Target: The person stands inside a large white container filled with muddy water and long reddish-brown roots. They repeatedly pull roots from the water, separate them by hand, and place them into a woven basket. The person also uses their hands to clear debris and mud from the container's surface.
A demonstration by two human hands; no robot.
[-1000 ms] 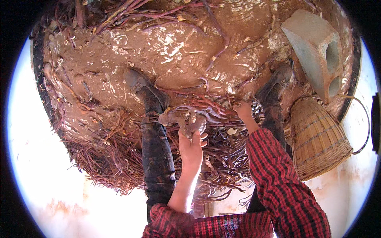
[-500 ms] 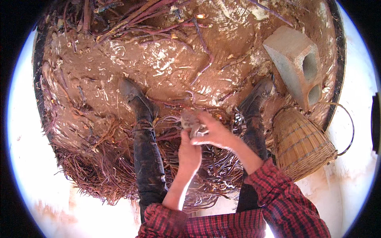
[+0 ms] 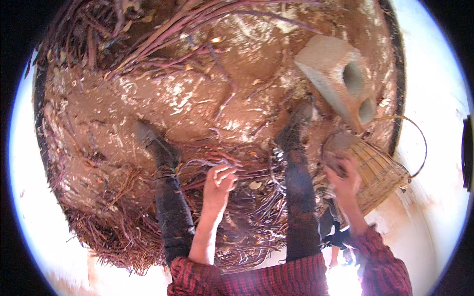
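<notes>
My right hand [image 3: 344, 173] is at the mouth of a wicker basket [image 3: 377, 170] lying tilted on my right. It is blurred, with thumb and fingers curved apart around a dark gap; I make out no object in them. Between my knees, my left hand [image 3: 218, 182] is closed with its fingers curled in. Whatever it may hold is hidden. Thin pale purplish stems [image 3: 200, 162] run right behind its fingertips. Under and behind that hand lies a heap of reddish-purple stems [image 3: 252, 207].
A concrete block [image 3: 323, 64] with two holes stands beyond the basket. Long stems [image 3: 163, 37] pile up at the far left. Brown soil [image 3: 197, 98] with pale flecks covers the ground, and my boots [image 3: 158, 143] stand on it. A dark rim [image 3: 399, 84] borders the right.
My hands have parted. Both were together on a greyish clump; my right hand has moved right to the basket mouth, my left stays between my knees. The view has shifted slightly.
</notes>
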